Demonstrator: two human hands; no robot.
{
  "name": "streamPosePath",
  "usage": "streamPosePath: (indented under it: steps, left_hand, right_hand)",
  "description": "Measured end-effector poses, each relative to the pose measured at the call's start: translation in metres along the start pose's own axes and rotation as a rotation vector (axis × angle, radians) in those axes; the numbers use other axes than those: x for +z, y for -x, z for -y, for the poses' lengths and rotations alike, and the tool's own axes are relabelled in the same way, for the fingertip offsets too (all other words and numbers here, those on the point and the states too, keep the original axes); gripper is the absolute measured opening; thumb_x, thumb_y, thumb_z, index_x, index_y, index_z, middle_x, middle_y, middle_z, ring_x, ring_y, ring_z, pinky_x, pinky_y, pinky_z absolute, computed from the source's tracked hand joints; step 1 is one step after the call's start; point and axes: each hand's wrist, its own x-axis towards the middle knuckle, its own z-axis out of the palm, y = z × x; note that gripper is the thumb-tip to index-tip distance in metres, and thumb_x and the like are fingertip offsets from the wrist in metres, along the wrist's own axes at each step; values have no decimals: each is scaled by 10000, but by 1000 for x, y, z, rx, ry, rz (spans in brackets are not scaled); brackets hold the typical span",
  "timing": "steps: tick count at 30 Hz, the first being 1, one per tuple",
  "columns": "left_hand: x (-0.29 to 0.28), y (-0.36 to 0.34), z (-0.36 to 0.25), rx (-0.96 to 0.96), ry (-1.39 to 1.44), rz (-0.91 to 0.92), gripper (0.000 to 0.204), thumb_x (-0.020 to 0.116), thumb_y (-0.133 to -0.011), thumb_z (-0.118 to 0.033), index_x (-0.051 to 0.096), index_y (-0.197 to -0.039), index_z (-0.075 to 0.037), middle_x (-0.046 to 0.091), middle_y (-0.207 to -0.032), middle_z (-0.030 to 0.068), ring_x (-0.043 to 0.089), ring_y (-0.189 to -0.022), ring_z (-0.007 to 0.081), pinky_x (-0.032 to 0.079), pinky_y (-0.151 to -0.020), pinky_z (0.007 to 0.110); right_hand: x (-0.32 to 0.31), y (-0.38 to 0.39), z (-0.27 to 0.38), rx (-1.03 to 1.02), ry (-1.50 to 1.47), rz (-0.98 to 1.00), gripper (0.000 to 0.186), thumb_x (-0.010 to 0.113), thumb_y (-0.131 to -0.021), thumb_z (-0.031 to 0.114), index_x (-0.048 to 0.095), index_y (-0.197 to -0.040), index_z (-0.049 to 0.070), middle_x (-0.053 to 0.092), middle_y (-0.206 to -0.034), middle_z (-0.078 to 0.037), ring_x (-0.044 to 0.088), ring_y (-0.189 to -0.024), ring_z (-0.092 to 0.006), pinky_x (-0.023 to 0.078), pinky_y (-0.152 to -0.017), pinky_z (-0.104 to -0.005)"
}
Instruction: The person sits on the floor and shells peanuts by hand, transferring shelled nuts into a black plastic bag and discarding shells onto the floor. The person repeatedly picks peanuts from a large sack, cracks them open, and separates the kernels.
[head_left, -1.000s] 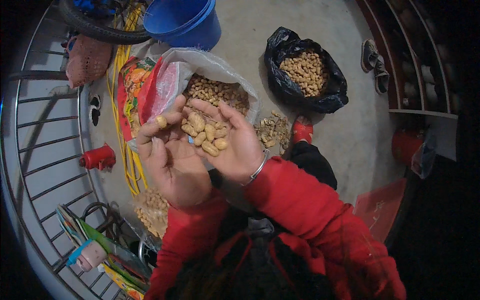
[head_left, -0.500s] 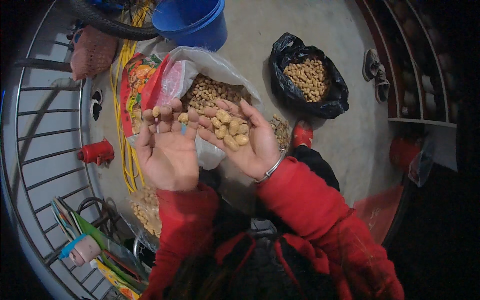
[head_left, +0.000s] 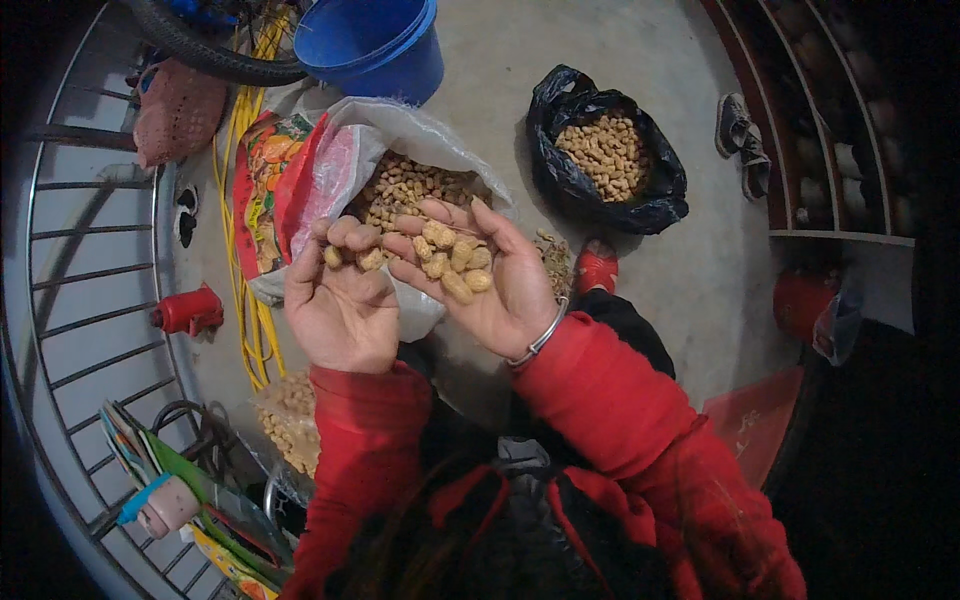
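Palm up, my right hand (head_left: pixel 512 298) cradles several unshelled peanuts (head_left: pixel 457 264) on its palm and fingers. My left hand (head_left: pixel 345 318), close beside it and also turned up, has its fingers curled with a peanut or two (head_left: pixel 371 259) resting on them. Just beyond both hands lies a white woven sack (head_left: pixel 440 130), its mouth spread, holding a heap of peanuts (head_left: pixel 400 190) that my fingers partly hide. Farther right on the floor stands a black plastic bag (head_left: pixel 548 160) with more peanuts (head_left: pixel 605 158) inside.
A small pile of debris (head_left: pixel 555 258) lies by my red shoe (head_left: pixel 597 268). A blue bucket (head_left: pixel 420 65) stands behind the sack. Left are yellow cables (head_left: pixel 258 345), a metal railing (head_left: pixel 100 232) and a clear bag of peanuts (head_left: pixel 290 425). A shoe rack (head_left: pixel 840 240) stands right.
My left fingers have curled inward, bringing their peanuts closer to the palm. My right hand still holds its peanuts. The whole view has shifted slightly.
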Motion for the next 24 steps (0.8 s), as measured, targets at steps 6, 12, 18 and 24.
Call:
streamPosePath:
  steps: [6,12,18,24]
  left_hand:
    - [-14,-4,5,77,-306,48,165,419,-834,-78,497,-957,-1,525,-964,100,515,-965,242,498,-585,239]
    - [-9,-6,19,295,-723,-140,178,457,-799,-2,469,-976,8,521,-945,112,544,-916,223,504,-642,247]
    - [-9,-4,19,267,-850,-126,246,484,-767,58,460,-1010,31,511,-998,137,527,-948,220,488,-690,254]
    - [-9,-3,23,344,-1002,-63,259,501,-764,54,472,-1022,42,515,-993,127,516,-944,203,472,-709,251]
  right_hand:
    - [-2,0,-1,18,-8,-16,364,341,-881,303,465,-1051,7,528,-1051,-149,527,-964,-240,434,-846,-367]
    - [-5,-2,-2,11,10,-62,367,331,-886,305,468,-1056,10,537,-1034,-136,537,-925,-208,443,-811,-325]
    - [-9,-3,-4,16,9,-56,364,331,-887,301,466,-1054,7,544,-1011,-129,542,-890,-198,439,-801,-314]
    - [-10,0,-4,-23,9,-46,343,333,-886,286,467,-1022,1,546,-997,-133,552,-866,-210,443,-797,-317]
